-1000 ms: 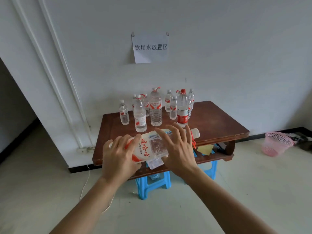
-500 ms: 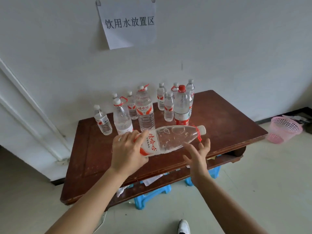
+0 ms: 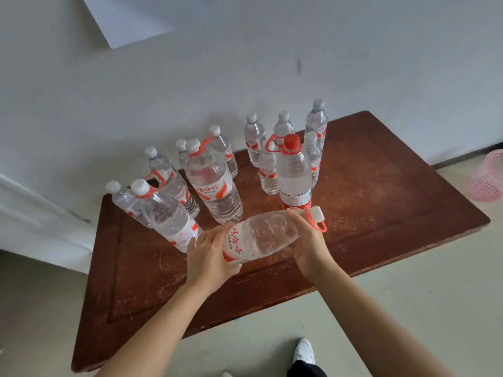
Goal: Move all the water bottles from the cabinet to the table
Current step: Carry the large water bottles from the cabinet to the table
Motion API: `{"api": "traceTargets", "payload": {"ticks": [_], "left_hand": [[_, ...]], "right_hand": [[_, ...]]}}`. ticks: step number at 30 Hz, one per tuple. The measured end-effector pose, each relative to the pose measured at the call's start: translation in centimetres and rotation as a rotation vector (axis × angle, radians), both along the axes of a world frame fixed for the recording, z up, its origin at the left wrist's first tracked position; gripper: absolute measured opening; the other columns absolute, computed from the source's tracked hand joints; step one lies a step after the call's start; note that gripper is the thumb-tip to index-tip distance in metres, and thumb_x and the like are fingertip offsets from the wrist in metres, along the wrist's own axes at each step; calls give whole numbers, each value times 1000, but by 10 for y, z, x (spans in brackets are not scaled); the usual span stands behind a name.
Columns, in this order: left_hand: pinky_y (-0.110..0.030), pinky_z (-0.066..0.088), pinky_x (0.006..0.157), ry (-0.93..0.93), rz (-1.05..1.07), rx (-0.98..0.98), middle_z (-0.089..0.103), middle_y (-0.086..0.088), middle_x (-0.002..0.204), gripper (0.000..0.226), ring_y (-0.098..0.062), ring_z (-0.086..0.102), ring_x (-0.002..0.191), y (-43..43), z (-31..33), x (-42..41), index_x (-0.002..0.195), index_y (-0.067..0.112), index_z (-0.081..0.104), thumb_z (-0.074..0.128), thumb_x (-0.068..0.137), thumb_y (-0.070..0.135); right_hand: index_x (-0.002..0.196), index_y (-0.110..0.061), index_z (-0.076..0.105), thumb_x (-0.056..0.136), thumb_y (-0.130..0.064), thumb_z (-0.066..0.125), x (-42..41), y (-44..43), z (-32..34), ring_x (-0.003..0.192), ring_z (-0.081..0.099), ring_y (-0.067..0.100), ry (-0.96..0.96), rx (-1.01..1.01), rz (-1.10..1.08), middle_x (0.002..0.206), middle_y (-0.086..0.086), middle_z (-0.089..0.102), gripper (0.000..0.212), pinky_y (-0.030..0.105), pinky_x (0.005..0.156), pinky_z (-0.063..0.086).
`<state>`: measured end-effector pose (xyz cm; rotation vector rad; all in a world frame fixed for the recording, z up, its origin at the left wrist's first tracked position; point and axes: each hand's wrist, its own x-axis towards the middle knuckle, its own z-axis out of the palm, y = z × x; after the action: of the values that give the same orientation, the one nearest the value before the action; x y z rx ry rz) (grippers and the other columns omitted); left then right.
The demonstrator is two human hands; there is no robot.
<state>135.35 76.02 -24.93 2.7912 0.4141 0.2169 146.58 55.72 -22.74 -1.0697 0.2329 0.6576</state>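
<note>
— How many on the table [image 3: 394, 191]?

— Roughly twelve standing water bottles [image 3: 268, 172], gathered toward the far edge by the wall [image 3: 353, 63]. Hard to fix exactly, with bodies overlapping in the left cluster. Three big ones among them: two with white caps and red carry loops, plus one red-capped bottle [image 3: 294, 175]. All the rest small, white-capped, labels blurred.

— And in hand?

— One more, a large bottle [image 3: 266, 235], lying sideways over the middle of the table, just near of the red-capped bottle, white cap and red loop pointing right. Touching the wood or held just above it: cannot tell.

— Hands?

— Two: left hand [image 3: 209, 258] wrapped round the labelled base end, right hand [image 3: 310, 246] curled round the shoulder by the neck. Fingertips of both mostly hidden behind the plastic.

— Anything cut off?

— One pink basket [image 3: 488, 178] on the floor at far right, sliced by the frame edge. One paper sheet [image 3: 128, 20] on the wall, only a lower corner in view. One white shoe [image 3: 304, 351] near the bottom edge, partly covered by dark cloth.
</note>
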Motion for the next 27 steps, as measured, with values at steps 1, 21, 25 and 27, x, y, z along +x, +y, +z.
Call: {"api": "traceTargets", "payload": {"ticks": [1, 21, 25, 27], "left_hand": [[-49, 46, 103, 23, 10, -31, 63, 10, 130, 96, -19, 57, 121, 4, -7, 6, 140, 34, 46, 87, 55, 49], [-18, 47, 95, 123, -104, -723, 65, 26, 117, 98, 4, 62, 108, 66, -69, 27, 138, 48, 33, 93, 61, 38], [-27, 50, 100, 134, -36, -841, 65, 29, 120, 102, 9, 61, 110, 79, -80, 16, 147, 39, 35, 88, 60, 53], [-29, 50, 102, 135, -20, -869, 65, 27, 123, 104, 8, 60, 114, 80, -83, 15, 147, 38, 37, 86, 58, 59]], "right_hand": [[116, -13, 67, 77, -33, 80, 3, 3, -3, 109, 70, 39, 4, -18, -13, 117, 19, 72, 46, 63, 93, 55], [118, -44, 60, 81, -68, 71, -21, 107, 39, 101, 69, 6, -780, -744, 356, 107, -17, 73, 46, 44, 91, 57], [129, -42, 53, 82, -71, 63, -27, 143, 41, 103, 68, 14, -854, -784, 406, 114, -12, 71, 55, 43, 91, 55], [128, -42, 52, 84, -69, 62, -28, 149, 41, 103, 68, 15, -866, -787, 404, 113, -11, 71, 53, 44, 90, 55]]}}
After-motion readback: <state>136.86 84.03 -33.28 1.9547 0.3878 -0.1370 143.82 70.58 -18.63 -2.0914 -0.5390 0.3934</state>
